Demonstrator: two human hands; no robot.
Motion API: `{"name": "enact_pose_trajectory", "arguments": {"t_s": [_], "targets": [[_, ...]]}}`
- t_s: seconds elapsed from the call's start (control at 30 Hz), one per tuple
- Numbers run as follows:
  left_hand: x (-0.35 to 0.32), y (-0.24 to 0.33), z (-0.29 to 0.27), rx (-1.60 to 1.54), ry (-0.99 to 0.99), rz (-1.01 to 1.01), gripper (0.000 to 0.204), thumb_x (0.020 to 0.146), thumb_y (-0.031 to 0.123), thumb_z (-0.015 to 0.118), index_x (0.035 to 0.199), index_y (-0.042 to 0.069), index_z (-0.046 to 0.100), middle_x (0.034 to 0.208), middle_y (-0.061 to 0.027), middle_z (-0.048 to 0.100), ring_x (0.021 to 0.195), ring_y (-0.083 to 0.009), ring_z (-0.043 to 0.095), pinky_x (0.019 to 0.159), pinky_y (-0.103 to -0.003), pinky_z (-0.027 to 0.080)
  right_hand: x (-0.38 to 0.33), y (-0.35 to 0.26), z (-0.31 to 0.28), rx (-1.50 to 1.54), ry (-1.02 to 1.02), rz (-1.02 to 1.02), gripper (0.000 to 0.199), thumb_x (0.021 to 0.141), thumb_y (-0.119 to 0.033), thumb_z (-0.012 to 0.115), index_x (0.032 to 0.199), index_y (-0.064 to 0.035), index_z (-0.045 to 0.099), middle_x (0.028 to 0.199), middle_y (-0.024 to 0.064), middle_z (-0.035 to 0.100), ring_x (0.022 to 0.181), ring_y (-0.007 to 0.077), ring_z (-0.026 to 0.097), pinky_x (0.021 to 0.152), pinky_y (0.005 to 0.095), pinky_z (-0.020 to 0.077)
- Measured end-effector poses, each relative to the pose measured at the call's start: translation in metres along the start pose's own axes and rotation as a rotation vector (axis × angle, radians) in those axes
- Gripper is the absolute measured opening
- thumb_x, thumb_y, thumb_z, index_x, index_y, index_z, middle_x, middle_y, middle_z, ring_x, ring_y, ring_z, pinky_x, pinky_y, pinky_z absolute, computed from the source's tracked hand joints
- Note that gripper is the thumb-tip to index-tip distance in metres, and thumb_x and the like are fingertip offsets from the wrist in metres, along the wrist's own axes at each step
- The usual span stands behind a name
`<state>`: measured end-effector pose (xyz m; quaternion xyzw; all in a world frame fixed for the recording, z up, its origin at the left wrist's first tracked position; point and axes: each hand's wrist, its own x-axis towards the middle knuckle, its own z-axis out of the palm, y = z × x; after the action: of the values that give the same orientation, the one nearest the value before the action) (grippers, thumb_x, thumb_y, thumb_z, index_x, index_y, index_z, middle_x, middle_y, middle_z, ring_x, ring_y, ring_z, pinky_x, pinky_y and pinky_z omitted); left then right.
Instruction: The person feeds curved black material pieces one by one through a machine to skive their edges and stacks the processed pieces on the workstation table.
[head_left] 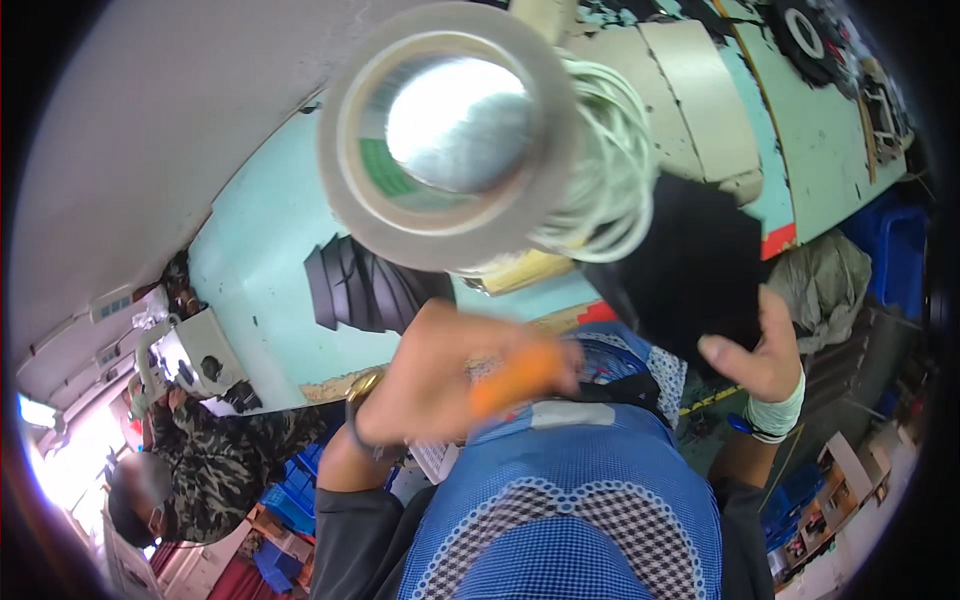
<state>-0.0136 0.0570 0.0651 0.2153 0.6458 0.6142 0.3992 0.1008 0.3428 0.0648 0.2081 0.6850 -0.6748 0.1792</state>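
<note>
My left hand [435, 365], smeared by motion, closes around an orange object [518, 380] in front of my body; its kind cannot be made out. Toward the right, my right hand [765, 360] grips a flat black piece of material [690, 265] by its lower edge, thumb on top and fingers behind. A fanned stack of black pieces [365, 285] lies on the pale teal table [270, 220], beyond my left hand. Close to the camera, a large roll of clear tape [345, 195] and a bundle of white cord [625, 150] hide part of the table.
At the left, a person in camouflage clothing [225, 460] is beside a white sewing machine [205, 355]. Cream panels [700, 90] lie on the table's far part. A grey bag [825, 285] and blue bin [900, 245] stand at the right. My blue checked apron [570, 470] borders the table edge.
</note>
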Motion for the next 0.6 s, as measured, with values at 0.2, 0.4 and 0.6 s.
{"name": "enact_pose_trajectory", "arguments": {"t_s": [0.2,0.4,0.6], "targets": [[0.02,-0.005,0.028,0.597,-0.315,0.204,0.08,0.078,0.048,0.076,0.134,-0.001,0.047,0.126,-0.0246,0.056,0.114,-0.0424,0.057,0.098,-0.043,0.045,0.023,0.019,0.044,-0.459,-0.547,-0.391,0.038,0.067,-0.019,0.069,0.1,-0.0021,0.062,0.09,0.0171,0.062,0.084,0.0377,0.061,0.076,0.0424,0.0513],[-0.02,-0.077,0.035,0.298,-0.352,-0.111,0.062,0.086,0.03,0.069,0.134,-0.001,0.046,0.113,-0.0266,0.06,0.106,-0.0416,0.058,0.091,-0.043,0.046,0.022,0.08,0.085,0.211,-0.043,-0.064,0.027,0.086,-0.018,0.066,0.104,0.0021,0.061,0.097,0.018,0.065,0.091,0.0329,0.064,0.083,0.0364,0.0497],[-0.025,-0.161,-0.007,0.246,-0.222,-0.441,0.053,0.085,0.025,0.072,0.129,-0.002,0.056,0.106,-0.0227,0.068,0.089,-0.0206,0.066,0.081,-0.034,0.051,0.068,0.051,0.074,-0.53,0.269,-0.752,0.012,0.084,-0.009,0.064,0.09,0.0022,0.063,0.09,0.0179,0.064,0.085,0.0356,0.063,0.076,0.042,0.0504]]}}
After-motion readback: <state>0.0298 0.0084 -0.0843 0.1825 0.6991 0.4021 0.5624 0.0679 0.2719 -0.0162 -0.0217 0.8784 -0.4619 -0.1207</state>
